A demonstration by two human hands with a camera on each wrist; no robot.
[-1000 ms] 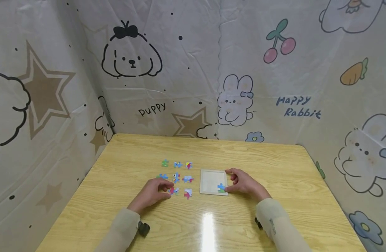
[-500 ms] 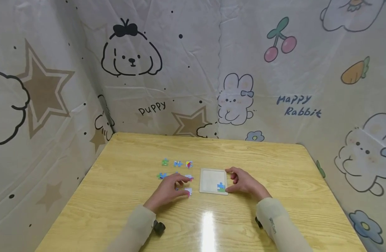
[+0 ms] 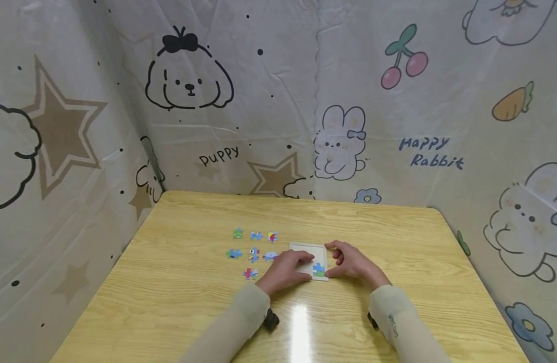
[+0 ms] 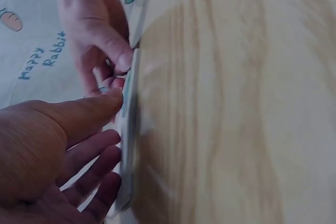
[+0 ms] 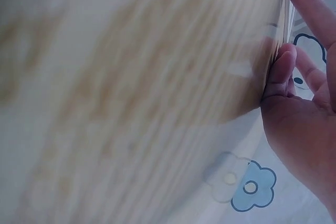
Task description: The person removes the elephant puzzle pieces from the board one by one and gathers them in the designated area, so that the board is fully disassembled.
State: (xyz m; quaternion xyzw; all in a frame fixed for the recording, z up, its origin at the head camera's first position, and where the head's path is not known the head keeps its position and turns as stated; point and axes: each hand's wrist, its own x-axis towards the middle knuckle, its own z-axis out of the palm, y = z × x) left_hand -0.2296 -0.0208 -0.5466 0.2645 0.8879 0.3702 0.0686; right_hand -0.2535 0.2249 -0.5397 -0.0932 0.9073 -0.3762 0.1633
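A pale, square puzzle tray (image 3: 308, 247) lies on the table, with a blue-and-green puzzle piece (image 3: 319, 269) in its near right corner. My left hand (image 3: 285, 269) is over the tray's left part, thumb and fingers bent towards each other as in a pinch on a puzzle piece, which the hand hides. In the left wrist view the thumb (image 4: 100, 108) reaches the tray's edge (image 4: 128, 145). My right hand (image 3: 351, 259) grips the tray's right side, index finger at the far corner and thumb at the near one.
Several loose puzzle pieces lie in rows left of the tray, among them a green one (image 3: 237, 233), a yellow-and-red one (image 3: 272, 236) and a red-and-blue one (image 3: 249, 274). Printed curtains (image 3: 278, 101) stand around the wooden table (image 3: 192, 212).
My left hand has moved right, from the red-and-blue piece past the near white-and-pink piece to over the tray. The white-and-pink piece no longer shows. My right hand stays at the tray.
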